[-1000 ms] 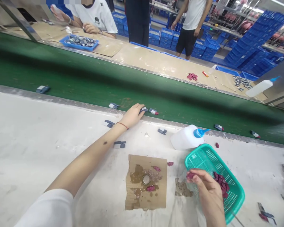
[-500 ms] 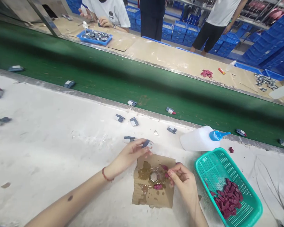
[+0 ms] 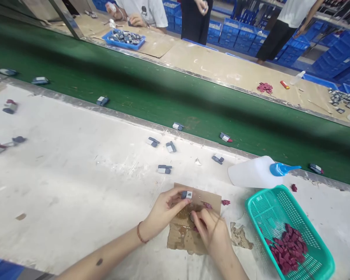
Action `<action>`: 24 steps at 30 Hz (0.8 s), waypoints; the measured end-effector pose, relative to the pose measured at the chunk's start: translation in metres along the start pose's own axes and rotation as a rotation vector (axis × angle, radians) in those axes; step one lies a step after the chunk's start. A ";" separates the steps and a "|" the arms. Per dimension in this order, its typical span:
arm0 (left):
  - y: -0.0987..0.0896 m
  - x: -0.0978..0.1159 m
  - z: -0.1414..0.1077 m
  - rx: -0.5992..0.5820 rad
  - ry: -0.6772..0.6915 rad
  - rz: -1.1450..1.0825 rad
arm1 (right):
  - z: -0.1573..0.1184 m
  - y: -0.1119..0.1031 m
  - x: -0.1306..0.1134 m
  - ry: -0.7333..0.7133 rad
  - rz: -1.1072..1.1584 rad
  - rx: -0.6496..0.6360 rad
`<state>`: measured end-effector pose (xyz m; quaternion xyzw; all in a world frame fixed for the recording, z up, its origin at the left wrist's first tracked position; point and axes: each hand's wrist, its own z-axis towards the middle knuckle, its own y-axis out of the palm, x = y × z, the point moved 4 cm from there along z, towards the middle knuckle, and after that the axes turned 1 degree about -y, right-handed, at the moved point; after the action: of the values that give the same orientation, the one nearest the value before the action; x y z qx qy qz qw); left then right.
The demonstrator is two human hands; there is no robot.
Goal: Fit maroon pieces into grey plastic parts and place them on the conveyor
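A small blue-grey and white piece (image 3: 187, 195) is pinched in my left hand (image 3: 169, 206), above the upper part of a stained cardboard sheet (image 3: 179, 239). My right hand (image 3: 211, 229) is closed, fingertips together over the round glue spot at the middle of the cardboard; whatever it pinches is hidden. Beside its fingers a dark red piece (image 3: 207, 205) lies on the cardboard, and another red piece (image 3: 226, 202) sits just off its right edge. Several blue-grey and white pieces, one of them here (image 3: 164, 169), lie on the table beyond my left hand.
A green basket (image 3: 317, 237) of dark red pieces stands at the right, behind it a white bottle (image 3: 251, 172) with a blue nozzle. A green conveyor belt (image 3: 134, 97) carrying pieces crosses behind. People are across it.
My left hand has come down over the cardboard with its piece. My right hand has moved left, onto the glue spot. Pieces on the belt appear farther right, and the camera view has shifted.
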<state>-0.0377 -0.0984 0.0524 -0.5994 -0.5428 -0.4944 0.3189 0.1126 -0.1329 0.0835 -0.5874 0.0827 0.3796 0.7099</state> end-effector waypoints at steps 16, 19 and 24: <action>0.002 0.001 -0.004 -0.115 0.013 -0.100 | -0.003 -0.006 0.015 0.425 0.502 0.022; 0.006 0.000 -0.007 -0.227 -0.026 -0.194 | 0.000 -0.014 0.018 0.493 0.652 0.188; 0.012 -0.008 -0.011 -0.360 -0.069 -0.238 | 0.002 -0.012 0.019 0.439 0.753 0.221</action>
<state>-0.0279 -0.1134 0.0503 -0.5949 -0.5231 -0.5969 0.1271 0.1327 -0.1227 0.0828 -0.5037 0.4796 0.4667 0.5462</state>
